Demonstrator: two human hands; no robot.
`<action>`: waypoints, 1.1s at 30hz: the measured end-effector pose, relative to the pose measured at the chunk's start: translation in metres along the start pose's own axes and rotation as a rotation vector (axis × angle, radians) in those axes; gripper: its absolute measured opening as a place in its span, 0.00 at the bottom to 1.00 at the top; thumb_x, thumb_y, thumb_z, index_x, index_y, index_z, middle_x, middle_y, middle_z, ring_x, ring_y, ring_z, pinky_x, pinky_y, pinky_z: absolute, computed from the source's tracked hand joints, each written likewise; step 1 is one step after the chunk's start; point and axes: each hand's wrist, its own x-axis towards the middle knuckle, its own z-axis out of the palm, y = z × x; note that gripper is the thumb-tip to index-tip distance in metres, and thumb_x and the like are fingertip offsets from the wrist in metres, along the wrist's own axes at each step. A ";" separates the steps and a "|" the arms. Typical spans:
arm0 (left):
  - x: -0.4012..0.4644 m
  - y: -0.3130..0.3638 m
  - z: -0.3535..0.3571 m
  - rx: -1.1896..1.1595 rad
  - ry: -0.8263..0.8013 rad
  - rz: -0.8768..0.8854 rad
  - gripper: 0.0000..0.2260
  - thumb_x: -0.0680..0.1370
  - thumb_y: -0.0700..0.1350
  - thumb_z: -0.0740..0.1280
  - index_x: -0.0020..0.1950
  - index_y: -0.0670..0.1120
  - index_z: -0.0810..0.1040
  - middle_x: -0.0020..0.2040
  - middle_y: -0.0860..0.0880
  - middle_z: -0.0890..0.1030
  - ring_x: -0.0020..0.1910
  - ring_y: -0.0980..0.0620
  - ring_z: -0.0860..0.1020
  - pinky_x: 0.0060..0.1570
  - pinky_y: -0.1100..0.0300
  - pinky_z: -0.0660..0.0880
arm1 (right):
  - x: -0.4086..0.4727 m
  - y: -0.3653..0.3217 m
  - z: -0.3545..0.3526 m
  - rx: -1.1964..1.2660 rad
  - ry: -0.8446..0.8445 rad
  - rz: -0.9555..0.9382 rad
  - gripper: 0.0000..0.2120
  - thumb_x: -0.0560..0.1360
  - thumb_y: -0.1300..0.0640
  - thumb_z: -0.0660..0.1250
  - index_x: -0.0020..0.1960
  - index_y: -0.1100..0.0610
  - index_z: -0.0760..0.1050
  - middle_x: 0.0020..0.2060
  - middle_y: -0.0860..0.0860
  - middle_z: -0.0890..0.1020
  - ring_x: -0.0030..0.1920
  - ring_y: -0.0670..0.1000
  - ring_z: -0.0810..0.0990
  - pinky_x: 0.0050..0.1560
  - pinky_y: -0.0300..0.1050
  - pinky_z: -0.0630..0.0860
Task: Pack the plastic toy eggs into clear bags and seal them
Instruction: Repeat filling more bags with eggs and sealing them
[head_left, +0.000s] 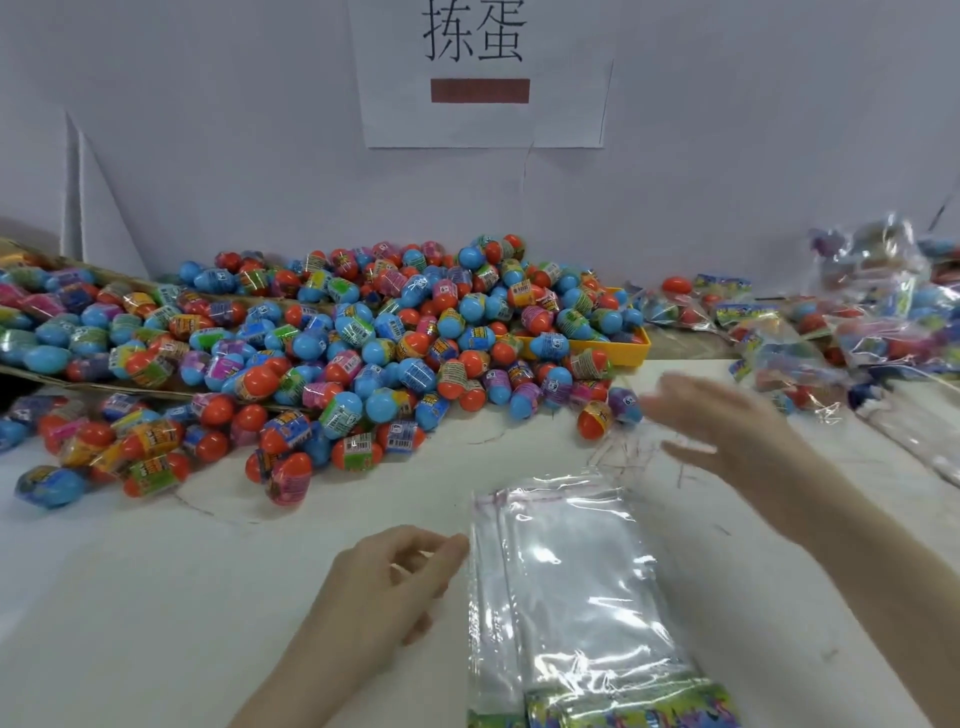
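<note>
A big heap of blue and orange plastic toy eggs (332, 343) with printed wrappers covers the far half of the table. A flat stack of clear bags (571, 582) with colourful printed headers lies in front of me. My left hand (389, 577) rests beside the stack's left edge, fingers loosely curled, thumb and forefinger close to the top bag's edge; whether it pinches the film is unclear. My right hand (722, 421) hovers blurred above the table right of the heap, fingers spread and holding nothing.
Packed, sealed bags of eggs (841, 332) pile up at the right. A yellow tray (618, 345) sits under the heap's right side. A cardboard box flap (31, 260) lies at the left. Thin strips (623, 447) litter the white table. A paper sign hangs on the wall.
</note>
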 end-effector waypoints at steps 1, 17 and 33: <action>0.000 -0.003 0.004 0.080 0.018 0.031 0.09 0.70 0.56 0.69 0.39 0.52 0.79 0.33 0.52 0.80 0.23 0.61 0.73 0.26 0.70 0.68 | -0.005 0.010 0.007 -0.201 -0.067 -0.037 0.25 0.55 0.39 0.74 0.49 0.46 0.77 0.48 0.43 0.83 0.51 0.42 0.79 0.53 0.41 0.74; -0.006 -0.015 0.027 0.720 0.049 0.338 0.27 0.71 0.69 0.57 0.69 0.65 0.63 0.44 0.64 0.63 0.43 0.63 0.65 0.36 0.72 0.59 | -0.013 0.050 0.032 -0.908 -0.206 -0.284 0.08 0.59 0.45 0.77 0.37 0.40 0.81 0.60 0.40 0.76 0.66 0.44 0.66 0.65 0.52 0.62; -0.031 0.062 0.022 -0.546 -0.113 0.279 0.07 0.62 0.48 0.69 0.38 0.53 0.84 0.34 0.48 0.84 0.27 0.53 0.81 0.29 0.67 0.75 | -0.040 -0.025 0.039 0.090 -0.224 -0.132 0.45 0.42 0.48 0.82 0.59 0.46 0.74 0.55 0.47 0.81 0.44 0.57 0.83 0.42 0.47 0.81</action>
